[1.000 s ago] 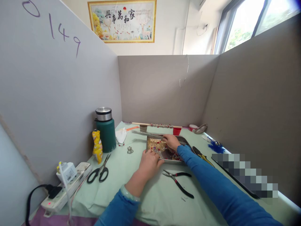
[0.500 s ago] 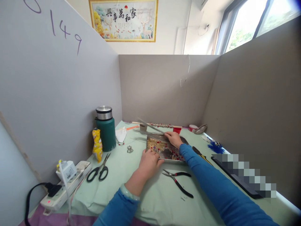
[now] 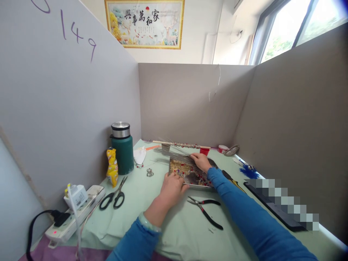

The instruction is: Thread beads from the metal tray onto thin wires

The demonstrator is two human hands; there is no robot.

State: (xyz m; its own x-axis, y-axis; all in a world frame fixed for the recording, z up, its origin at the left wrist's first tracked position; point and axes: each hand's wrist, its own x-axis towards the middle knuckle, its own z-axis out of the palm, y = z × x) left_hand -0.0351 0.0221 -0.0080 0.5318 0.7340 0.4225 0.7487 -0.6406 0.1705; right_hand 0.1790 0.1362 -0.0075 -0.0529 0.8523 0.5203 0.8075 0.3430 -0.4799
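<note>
On the bench, the tray sits under both hands. The left hand lies at its near edge, whether clasping I cannot tell; the right hand pinches wires, fingers nearly closed, over beads. It seems to be sorting them; separating strands calls for a light pinch.

Single head-worn view, facing forward and down over the table from close range.
</note>
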